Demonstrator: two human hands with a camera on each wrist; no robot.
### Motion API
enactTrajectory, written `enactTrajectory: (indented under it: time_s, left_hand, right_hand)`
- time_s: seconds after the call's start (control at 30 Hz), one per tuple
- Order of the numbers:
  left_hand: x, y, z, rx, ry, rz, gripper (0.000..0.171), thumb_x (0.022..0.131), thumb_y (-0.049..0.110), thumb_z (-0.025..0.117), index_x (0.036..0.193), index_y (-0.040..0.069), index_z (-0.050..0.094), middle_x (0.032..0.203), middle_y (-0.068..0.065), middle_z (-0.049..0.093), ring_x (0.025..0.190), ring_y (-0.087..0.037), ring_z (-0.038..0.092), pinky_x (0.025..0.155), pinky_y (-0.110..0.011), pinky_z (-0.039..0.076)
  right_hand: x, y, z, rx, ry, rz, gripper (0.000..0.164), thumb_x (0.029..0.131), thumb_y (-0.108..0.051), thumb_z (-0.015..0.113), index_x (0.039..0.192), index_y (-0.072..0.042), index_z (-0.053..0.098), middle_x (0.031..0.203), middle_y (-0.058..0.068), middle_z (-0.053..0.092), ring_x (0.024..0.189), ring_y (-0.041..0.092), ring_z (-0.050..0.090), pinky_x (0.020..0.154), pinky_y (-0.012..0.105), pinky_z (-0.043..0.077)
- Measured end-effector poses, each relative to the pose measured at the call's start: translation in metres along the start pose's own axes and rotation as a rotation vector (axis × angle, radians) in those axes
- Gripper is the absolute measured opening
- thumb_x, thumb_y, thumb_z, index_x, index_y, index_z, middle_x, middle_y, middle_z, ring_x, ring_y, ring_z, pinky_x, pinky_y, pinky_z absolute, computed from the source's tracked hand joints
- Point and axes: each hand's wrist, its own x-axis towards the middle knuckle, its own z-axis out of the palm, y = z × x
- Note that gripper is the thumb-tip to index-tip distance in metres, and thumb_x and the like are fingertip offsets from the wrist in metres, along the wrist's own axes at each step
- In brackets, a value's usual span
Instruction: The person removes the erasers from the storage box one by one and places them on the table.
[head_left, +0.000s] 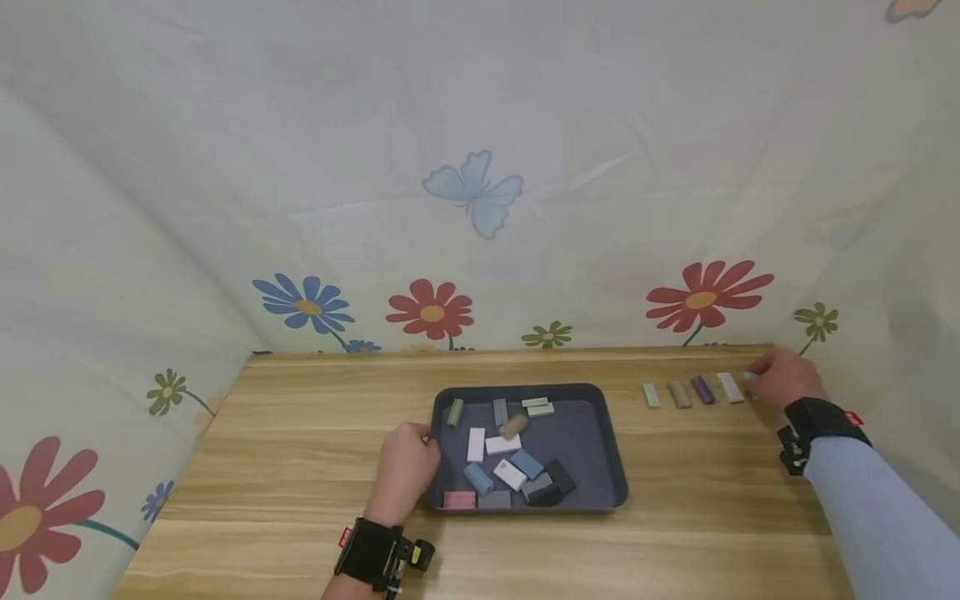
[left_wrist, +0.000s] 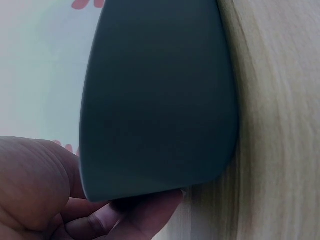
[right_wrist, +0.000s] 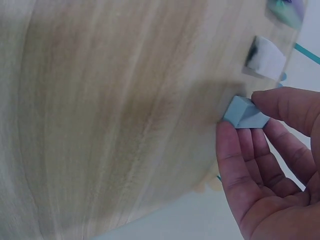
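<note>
My left hand point(head_left: 407, 463) holds the dark grey tray point(head_left: 617, 467) at its left edge, with the thumb at the rim. In the left wrist view the tray's outer wall point(left_wrist: 160, 110) fills the middle, and the fingers curl against its near end. Over at the right end of a row of small blocks, my right hand point(head_left: 787, 380) pinches a pale blue block point(right_wrist: 245, 114) between thumb and fingers, close over the wooden table. Beside it in the row lie a whitish block point(head_left: 730, 387), a purple block point(head_left: 702, 389), a brown block point(head_left: 680, 394) and a pale green block point(head_left: 651, 396).
Inside the tray lie several more small blocks, among them a pink block point(head_left: 459, 500), a green block point(head_left: 455, 412), a white block point(head_left: 476, 445) and a black block point(head_left: 559, 476). A flower-printed cloth point(head_left: 585, 250) rises behind the wooden table point(head_left: 315, 433) and along both sides.
</note>
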Motion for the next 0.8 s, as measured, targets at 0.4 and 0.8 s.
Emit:
enactTrajectory:
  time_s: [0.4,0.8]
  left_hand:
    - [0.0,0.0,0.0,-0.002,0.01,-0.003,0.027,0.081,0.006,0.056,0.102,-0.004,0.069,0.1,-0.018,0.069,0.066,-0.014,0.062,0.05,-0.025,0.049]
    - [0.0,-0.001,0.001,-0.005,0.009,-0.022,0.028,0.081,0.007,0.057,0.104,-0.004,0.069,0.102,-0.019,0.069,0.07,-0.015,0.063,0.052,-0.025,0.05]
  right_hand:
    - [0.006,0.004,0.012,-0.012,0.084,-0.015,0.032,0.081,-0.013,0.064,0.102,0.01,0.063,0.097,0.031,0.062,0.081,0.041,0.056,0.065,0.047,0.043]
    - [-0.006,-0.008,0.006,-0.024,0.106,-0.022,0.039,0.081,-0.018,0.062,0.105,0.012,0.06,0.102,0.033,0.061,0.086,0.045,0.055,0.068,0.05,0.043]
